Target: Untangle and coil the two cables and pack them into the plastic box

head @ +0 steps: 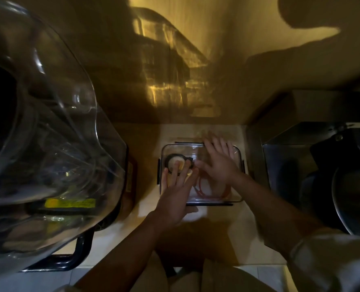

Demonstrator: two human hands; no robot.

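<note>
Both hands lie flat and open on the plastic box [237,175]: left hand [175,191], right hand [221,163]; yellow label [70,203] beside it unreadable.

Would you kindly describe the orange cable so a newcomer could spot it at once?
Find the clear plastic box on the pale counter, under both hands. The orange cable lies coiled in its near right part; its colour separates it from the black cable coiled far left.
</note>
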